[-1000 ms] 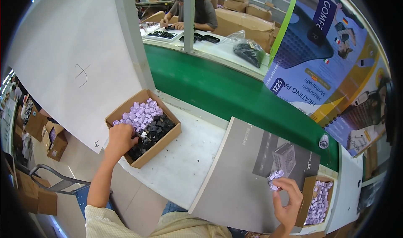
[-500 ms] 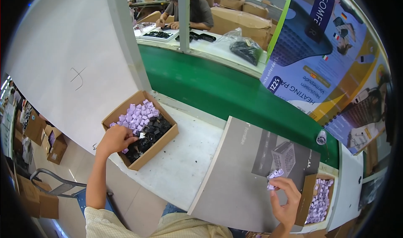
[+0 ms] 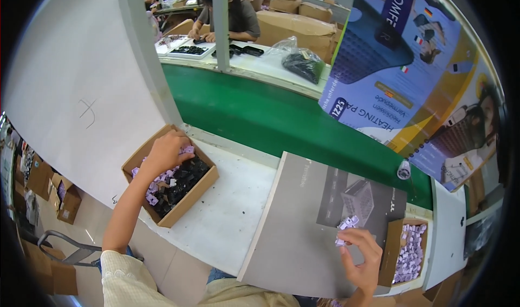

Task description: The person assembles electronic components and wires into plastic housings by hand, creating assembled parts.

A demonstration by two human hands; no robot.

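My left hand reaches into a cardboard box at left. Its fingers curl around small lilac plastic pieces near the box's far end; their exact grip is partly hidden. Small black plastic parts fill the box's right side, with more lilac pieces on the left. My right hand pinches a small cluster of lilac plastic pieces between thumb and fingers, above a large flat grey printed carton.
A second cardboard box filled with lilac pieces stands beyond my right hand. A white panel rises at left. Behind the green partition, a co-worker handles black parts at another bench. A printed blue package stands at upper right.
My left hand has moved from the near left side of the box to its far end, over the lilac pieces. My right hand keeps its pinch; the view has shifted slightly.
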